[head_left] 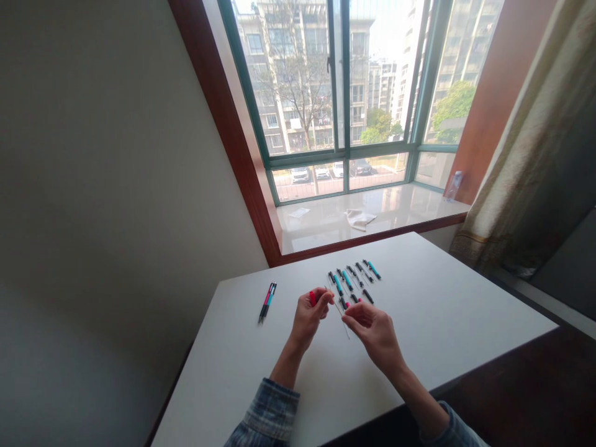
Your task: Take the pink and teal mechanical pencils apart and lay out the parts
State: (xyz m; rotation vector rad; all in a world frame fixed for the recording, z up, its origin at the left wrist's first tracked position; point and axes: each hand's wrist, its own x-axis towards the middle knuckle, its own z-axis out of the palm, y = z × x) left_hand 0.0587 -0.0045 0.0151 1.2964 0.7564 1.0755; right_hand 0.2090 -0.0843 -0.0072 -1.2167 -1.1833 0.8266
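My left hand [305, 321] is closed around a red pen barrel [312, 298], whose end shows above the curled fingers. Between my two hands slants a thin, pale pen refill [338, 306], its tip pointing down toward the table. The left thumb and forefinger meet at its upper part. My right hand [375, 335] pinches the refill lower down with thumb and fingertips. Just beyond both hands lie pen parts in rows: teal barrels [347, 280], black grips [368, 296], and thin refills. Fingers partly cover the nearest pieces.
Two whole pens [267, 302], one with red and one with teal, lie side by side on the white table [242, 360] at left. Behind it, the windowsill [321, 233] holds a crumpled cloth [359, 219] and a clear bottle [453, 186]. A curtain [507, 155] hangs at right.
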